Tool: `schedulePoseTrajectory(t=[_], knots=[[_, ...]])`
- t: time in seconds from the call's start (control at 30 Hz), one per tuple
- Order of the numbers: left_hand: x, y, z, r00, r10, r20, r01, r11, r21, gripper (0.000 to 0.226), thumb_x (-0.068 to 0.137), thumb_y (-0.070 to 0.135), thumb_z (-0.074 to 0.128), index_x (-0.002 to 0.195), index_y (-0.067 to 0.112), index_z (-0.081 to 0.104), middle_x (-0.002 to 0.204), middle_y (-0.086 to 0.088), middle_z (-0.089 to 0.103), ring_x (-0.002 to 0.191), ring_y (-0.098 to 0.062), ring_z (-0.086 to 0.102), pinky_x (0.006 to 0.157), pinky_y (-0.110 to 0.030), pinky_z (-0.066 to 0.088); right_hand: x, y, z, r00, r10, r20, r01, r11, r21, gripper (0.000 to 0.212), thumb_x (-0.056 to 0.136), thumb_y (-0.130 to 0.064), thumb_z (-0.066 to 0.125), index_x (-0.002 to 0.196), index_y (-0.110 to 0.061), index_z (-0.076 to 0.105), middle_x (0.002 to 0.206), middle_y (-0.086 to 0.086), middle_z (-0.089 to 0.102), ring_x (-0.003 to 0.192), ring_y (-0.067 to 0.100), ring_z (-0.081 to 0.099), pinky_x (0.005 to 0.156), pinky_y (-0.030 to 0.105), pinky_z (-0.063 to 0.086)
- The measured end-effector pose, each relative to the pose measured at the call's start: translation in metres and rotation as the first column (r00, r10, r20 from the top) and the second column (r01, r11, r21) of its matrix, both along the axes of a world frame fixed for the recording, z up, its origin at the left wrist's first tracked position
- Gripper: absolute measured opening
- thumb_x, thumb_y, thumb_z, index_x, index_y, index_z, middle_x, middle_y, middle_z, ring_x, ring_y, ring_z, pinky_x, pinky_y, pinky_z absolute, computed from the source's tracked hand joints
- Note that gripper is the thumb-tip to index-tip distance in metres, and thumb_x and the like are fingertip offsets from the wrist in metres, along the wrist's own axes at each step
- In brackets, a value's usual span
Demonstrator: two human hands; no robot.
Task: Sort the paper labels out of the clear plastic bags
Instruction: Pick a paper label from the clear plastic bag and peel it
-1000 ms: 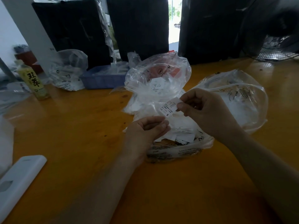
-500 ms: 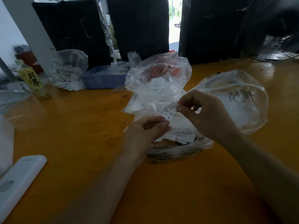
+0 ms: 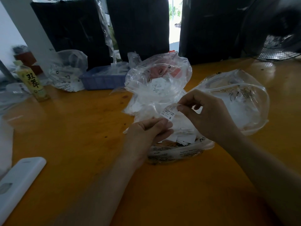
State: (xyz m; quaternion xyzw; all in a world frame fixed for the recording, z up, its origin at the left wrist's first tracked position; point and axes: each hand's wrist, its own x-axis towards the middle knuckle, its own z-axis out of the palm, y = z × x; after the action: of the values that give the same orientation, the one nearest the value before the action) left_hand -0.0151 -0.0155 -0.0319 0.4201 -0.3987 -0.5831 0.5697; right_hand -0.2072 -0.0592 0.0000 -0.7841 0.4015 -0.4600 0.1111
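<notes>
Right hand pinching the top edge of a white paper label marked "S", fingers curled round it. Left hand gripping the label's lower end between thumb and fingers. Held just above a clear plastic bag full of labels, mid-surface. Second clear bag right, blue tray far left.

- Bare orange wooden tabletop open to the left and near edge.
- Blocked ahead by crumpled clear plastic bags, blue plastic tray, yellow-labelled bottle.
- White flat device at near left.
</notes>
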Motion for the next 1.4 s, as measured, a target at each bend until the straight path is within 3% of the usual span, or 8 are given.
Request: schedulePoseTrajectory(t=[0.57,0.7,0.97,1.07,1.2,1.4], knots=[[0.0032,-0.0026,-0.0019,0.998,0.002,-0.056,-0.001,1.000,0.018,0.021,0.078,0.021,0.081,0.095,0.009,0.085,0.107,-0.020,0.080,0.098,-0.032,0.079,0.078,-0.024,0.063,-0.0004,-0.0016,-0.0011,1.000,-0.005,-0.003,0.005,0.999,0.047,0.010,0.094,-0.022,0.073,0.097,-0.027,0.066,0.087,-0.022,0.065,0.088,-0.004,0.062,0.076,0.010,0.046],[0.0044,-0.0039,-0.0044,0.998,-0.005,-0.067,0.006,1.000,0.021,0.018,0.078,0.014,0.079,0.094,0.011,0.086,0.107,-0.020,0.080,0.099,-0.031,0.079,0.079,-0.024,0.063,-0.0005,-0.0017,-0.0005,0.998,-0.021,0.063,0.020,1.000,0.022,0.007,0.096,-0.020,0.072,0.098,-0.024,0.067,0.085,-0.020,0.068,0.085,-0.002,0.064,0.075,0.010,0.047],[0.0041,-0.0046,-0.0051,0.997,-0.023,-0.073,0.023,1.000,0.009,0.034,0.072,0.010,0.081,0.106,0.004,0.079,0.108,-0.021,0.079,0.101,-0.031,0.079,0.081,-0.024,0.062,0.0011,-0.0010,-0.0016,0.999,-0.006,0.045,0.004,0.999,0.043,0.008,0.094,-0.020,0.074,0.097,-0.024,0.067,0.084,-0.022,0.065,0.084,-0.004,0.063,0.074,0.010,0.046],[0.0040,-0.0050,-0.0053,0.996,-0.011,-0.087,0.012,1.000,0.009,0.027,0.076,0.006,0.080,0.103,0.004,0.080,0.107,-0.021,0.079,0.100,-0.031,0.079,0.081,-0.023,0.062,0.0006,-0.0013,-0.0009,0.999,-0.001,0.055,-0.001,0.999,0.049,0.007,0.094,-0.021,0.073,0.097,-0.023,0.067,0.085,-0.019,0.067,0.084,-0.001,0.064,0.074,0.012,0.046],[0.0044,-0.0044,-0.0045,0.998,0.003,-0.063,-0.003,1.000,0.001,0.036,0.062,0.019,0.091,0.096,0.009,0.085,0.106,-0.020,0.080,0.100,-0.031,0.079,0.082,-0.023,0.062,0.0008,0.0003,0.0015,0.996,0.012,0.090,-0.015,0.999,0.029,0.007,0.095,-0.019,0.073,0.097,-0.023,0.067,0.086,-0.016,0.070,0.083,0.003,0.065,0.075,0.016,0.050],[0.0056,-0.0049,-0.0065,0.997,0.006,-0.074,-0.005,1.000,0.004,0.037,0.070,0.011,0.086,0.106,0.004,0.080,0.108,-0.020,0.079,0.102,-0.032,0.079,0.083,-0.024,0.062,0.0029,0.0012,0.0005,0.996,0.024,0.083,-0.028,0.999,0.038,0.009,0.094,-0.019,0.074,0.097,-0.023,0.066,0.086,-0.018,0.067,0.083,0.002,0.064,0.074,0.013,0.048]])
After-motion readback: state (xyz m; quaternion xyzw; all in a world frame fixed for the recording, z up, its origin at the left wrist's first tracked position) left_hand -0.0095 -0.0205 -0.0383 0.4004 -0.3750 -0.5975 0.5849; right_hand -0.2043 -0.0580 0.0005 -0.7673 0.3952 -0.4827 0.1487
